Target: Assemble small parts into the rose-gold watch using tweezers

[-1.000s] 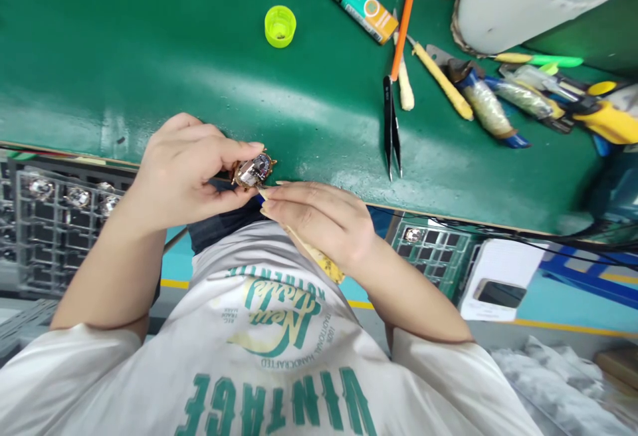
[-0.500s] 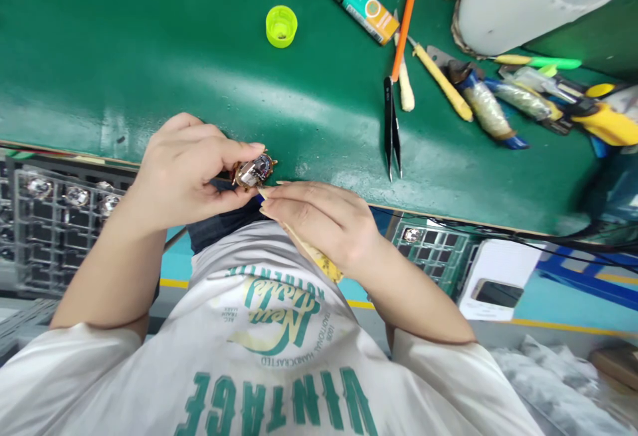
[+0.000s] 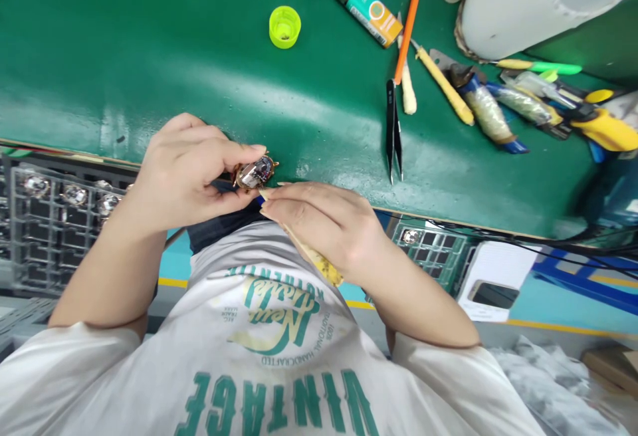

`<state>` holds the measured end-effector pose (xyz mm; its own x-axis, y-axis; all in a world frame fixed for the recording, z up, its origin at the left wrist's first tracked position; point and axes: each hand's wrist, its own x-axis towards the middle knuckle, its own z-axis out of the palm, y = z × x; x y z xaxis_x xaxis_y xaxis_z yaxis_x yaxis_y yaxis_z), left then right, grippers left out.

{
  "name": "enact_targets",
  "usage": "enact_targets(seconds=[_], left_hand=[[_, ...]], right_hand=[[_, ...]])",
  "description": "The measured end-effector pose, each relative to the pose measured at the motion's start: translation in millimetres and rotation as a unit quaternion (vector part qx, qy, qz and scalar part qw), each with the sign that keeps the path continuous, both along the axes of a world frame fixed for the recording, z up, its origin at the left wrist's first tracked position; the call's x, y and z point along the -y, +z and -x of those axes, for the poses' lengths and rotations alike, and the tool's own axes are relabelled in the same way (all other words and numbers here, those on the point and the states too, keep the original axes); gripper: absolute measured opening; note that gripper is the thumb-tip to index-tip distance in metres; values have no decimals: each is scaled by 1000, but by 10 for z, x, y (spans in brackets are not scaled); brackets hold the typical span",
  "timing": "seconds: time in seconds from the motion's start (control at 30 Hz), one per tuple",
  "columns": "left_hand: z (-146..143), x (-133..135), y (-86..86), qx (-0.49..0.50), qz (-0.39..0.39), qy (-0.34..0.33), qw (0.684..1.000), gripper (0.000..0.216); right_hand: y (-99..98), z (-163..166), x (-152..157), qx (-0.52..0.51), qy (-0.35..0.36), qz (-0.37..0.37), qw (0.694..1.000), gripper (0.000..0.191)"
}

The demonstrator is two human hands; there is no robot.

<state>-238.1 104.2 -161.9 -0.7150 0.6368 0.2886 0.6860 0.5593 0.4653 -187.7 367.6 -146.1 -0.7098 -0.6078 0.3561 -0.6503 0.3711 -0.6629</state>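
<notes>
Between the thumb and fingers of my left hand (image 3: 187, 167) is a small watch case (image 3: 255, 171), rose gold at its edge, with shiny metal and dark parts in it. It is tilted over the bench's front edge. My right hand (image 3: 321, 223) is closed around a tool with a yellow, dark-specked handle (image 3: 326, 268). A bit of blue shows by its fingertips, close to the lower side of the watch case. The tool's working end is too small to make out, so I cannot tell whether it touches the case.
On the green bench (image 3: 199, 57) lie black tweezers (image 3: 393, 130), a lighter (image 3: 369, 9), an orange stick (image 3: 411, 20) and a yellow-green cap (image 3: 284, 26). Pliers (image 3: 483, 107) and a white container (image 3: 518, 10) stand right. Trays of watch parts (image 3: 50, 223) sit below, near a phone (image 3: 493, 294).
Both hands keep nearly the same pose on the watch case and the tool. The bench items appear shifted slightly right and down, as the head view has moved a little.
</notes>
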Motion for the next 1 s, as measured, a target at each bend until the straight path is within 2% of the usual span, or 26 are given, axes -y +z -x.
enact_targets(seconds=[0.17, 0.27, 0.33, 0.43, 0.5, 0.57, 0.7, 0.87, 1.0], left_hand=[[-9, -14, -21, -15, -40, -6, 999, 34], [-5, -19, -22, -21, -36, -4, 999, 32], [-1, -20, -12, -19, -21, -3, 1000, 30], [-1, -18, 18, -10, -1, -5, 1000, 31], [-7, -15, 42, 4, 10, 1, 1000, 32], [-13, -12, 64, 19, 20, 6, 1000, 33], [-16, -11, 89, 25, 21, 5, 999, 33], [-18, -13, 94, 47, 26, 24, 998, 35], [-21, -12, 98, 47, 18, 24, 998, 36]], right_hand=[[182, 8, 157, -31, -17, -95, 995, 31], [178, -15, 203, -57, -25, -112, 992, 32], [79, -37, 169, -56, -27, -69, 996, 27], [-135, -75, 80, -27, -34, 61, 997, 19], [-243, -106, 43, -1, -64, 143, 988, 16], [-289, -133, 37, 16, -113, 188, 975, 17], [-264, -153, 52, 30, -171, 208, 962, 19], [-227, -104, -20, 82, -158, 242, 954, 13], [-194, -87, -95, 61, -159, 238, 956, 16]])
